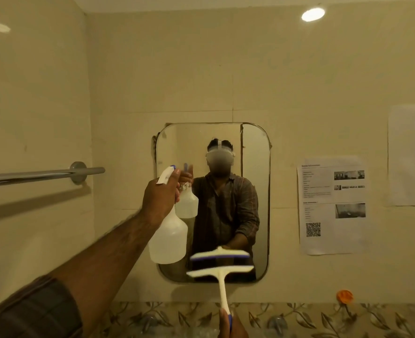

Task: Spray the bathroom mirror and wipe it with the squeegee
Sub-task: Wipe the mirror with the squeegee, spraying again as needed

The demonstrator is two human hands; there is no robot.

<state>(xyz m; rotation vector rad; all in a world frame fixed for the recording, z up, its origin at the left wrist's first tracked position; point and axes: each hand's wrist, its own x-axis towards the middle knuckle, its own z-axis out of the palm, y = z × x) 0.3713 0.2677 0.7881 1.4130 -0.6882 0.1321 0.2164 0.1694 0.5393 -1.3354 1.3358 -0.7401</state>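
Note:
A rounded rectangular mirror (255, 167) hangs on the beige tiled wall straight ahead. My left hand (161, 196) grips the neck of a translucent white spray bottle (168, 237), held up in front of the mirror's left side with its nozzle aimed at the glass. My right hand (231, 324), at the bottom edge of the view, holds the handle of a white squeegee (222, 276). The squeegee's blade sits level against or just before the mirror's lower edge; I cannot tell whether it touches. The mirror reflects the bottle, the squeegee and a person in a plaid shirt.
A chrome towel bar (43, 175) juts from the left wall. Printed sheets (333, 206) are taped to the wall right of the mirror. An orange round object (345, 296) sits on the floral tile band. Two taps (277, 322) show below.

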